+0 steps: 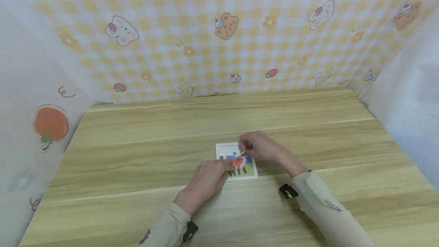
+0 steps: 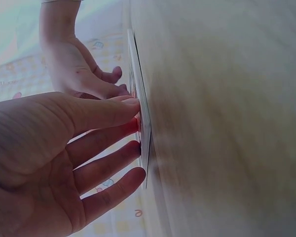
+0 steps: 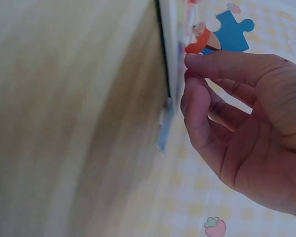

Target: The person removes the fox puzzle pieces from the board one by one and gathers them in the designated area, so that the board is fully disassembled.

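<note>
A small white-bordered picture puzzle board (image 1: 240, 178) lies flat on the table, showing a figure in red on blue and yellow-green. My right hand (image 1: 262, 146) is over its upper right part. Between thumb and fingertip it pinches a jigsaw piece (image 3: 228, 33), blue with orange-red, tilted up off the board. From the lower left, my left hand (image 1: 210, 174) reaches onto the board. Its fingertips (image 2: 133, 148) rest on the picture, with the fingers only slightly bent. Both hands hide parts of the picture.
The wood-grain table (image 1: 137, 132) surrounds the board. Behind it hangs a yellow checked cloth (image 1: 205, 60) with cartoon prints, and white cloth stands at both sides. A small light-blue piece (image 3: 164, 129) shows by the board's edge in the right wrist view.
</note>
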`<state>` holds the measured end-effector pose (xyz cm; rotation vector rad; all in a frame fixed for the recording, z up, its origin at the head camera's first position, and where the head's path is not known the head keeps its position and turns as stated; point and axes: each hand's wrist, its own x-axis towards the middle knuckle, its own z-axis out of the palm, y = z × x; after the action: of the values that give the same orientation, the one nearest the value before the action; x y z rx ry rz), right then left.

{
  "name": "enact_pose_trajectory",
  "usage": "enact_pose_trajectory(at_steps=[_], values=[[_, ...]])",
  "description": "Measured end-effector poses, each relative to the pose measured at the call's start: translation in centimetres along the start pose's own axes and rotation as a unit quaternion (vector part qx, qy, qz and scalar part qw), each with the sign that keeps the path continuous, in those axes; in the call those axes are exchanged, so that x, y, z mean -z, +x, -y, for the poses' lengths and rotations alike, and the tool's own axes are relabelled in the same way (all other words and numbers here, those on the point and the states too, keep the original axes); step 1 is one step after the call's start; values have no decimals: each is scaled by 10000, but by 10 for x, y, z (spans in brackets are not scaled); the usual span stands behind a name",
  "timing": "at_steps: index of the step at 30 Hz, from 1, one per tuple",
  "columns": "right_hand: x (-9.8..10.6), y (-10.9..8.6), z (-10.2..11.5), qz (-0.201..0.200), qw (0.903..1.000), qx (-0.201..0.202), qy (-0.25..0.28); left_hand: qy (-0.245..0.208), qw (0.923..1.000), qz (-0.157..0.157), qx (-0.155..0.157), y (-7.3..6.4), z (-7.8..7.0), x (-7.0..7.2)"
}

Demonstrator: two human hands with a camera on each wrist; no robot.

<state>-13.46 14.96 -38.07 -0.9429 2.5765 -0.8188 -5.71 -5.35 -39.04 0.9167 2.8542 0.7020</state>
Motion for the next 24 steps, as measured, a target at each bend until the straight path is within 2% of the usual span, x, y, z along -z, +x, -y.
enact_pose_trajectory(at_steps=[3, 16, 19, 24], values=[[7, -3, 1, 68, 9999, -61, 64, -43, 10000, 43, 28, 1, -1, 1], [28, -15, 6, 134, 9978, -330, -557, -54, 9999, 110, 74, 1, -2, 2], [35, -18, 6, 213, 9949, -607, -776, 44, 10000, 69, 48, 1, -1, 1], [51, -23, 6, 561, 9854, -1167, -1103, 132, 9999, -2, 23, 1, -1, -1]])
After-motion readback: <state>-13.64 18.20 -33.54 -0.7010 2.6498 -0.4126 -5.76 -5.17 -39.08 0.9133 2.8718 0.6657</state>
